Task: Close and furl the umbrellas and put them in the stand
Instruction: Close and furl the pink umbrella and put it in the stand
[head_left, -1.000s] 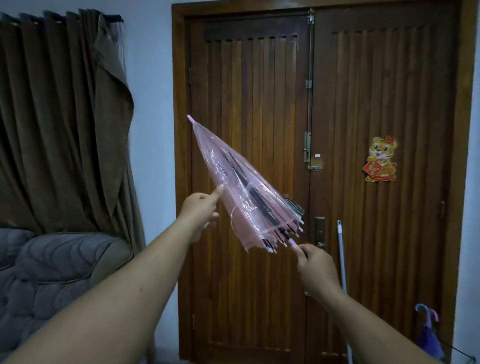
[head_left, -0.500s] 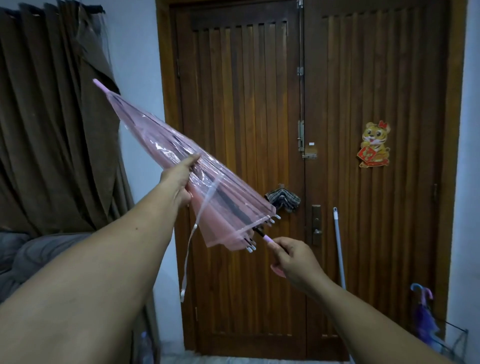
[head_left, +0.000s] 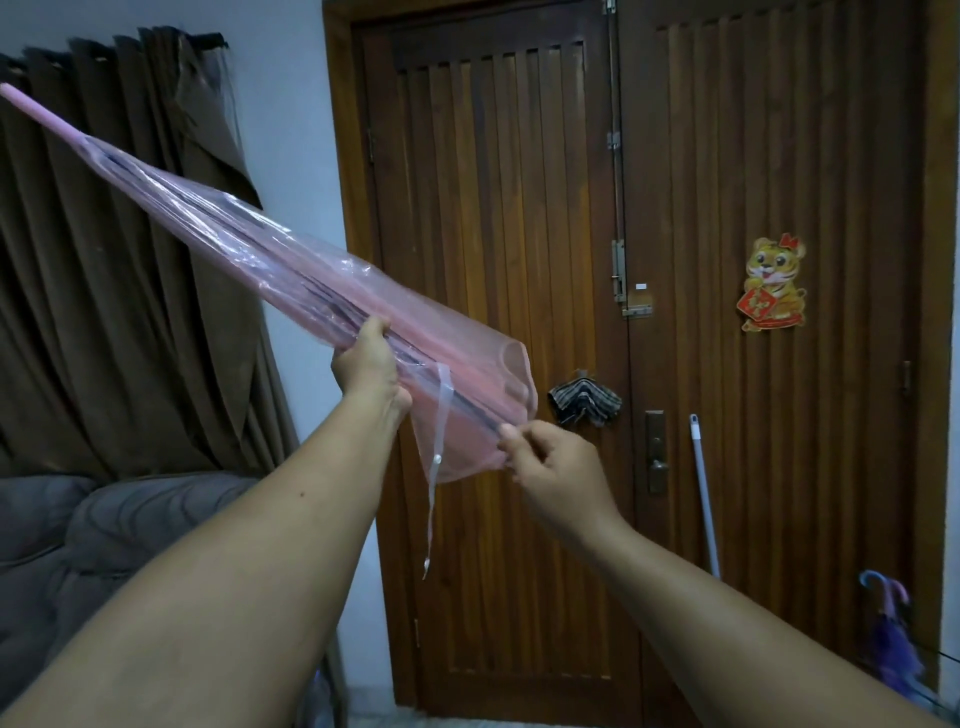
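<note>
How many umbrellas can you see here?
2: a pink umbrella held in both hands, and a purple umbrella by the door, bottom right. Others may be hidden.

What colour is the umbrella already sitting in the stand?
Purple, with a blue hooked handle: the purple umbrella at lower right of the head view, the only view.

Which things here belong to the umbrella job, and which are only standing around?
Belong to the job:
pink umbrella, held by the left hand and right hand
its loose strap
purple umbrella

Only standing around:
tiger sticker
white pole
sofa
curtain
</note>
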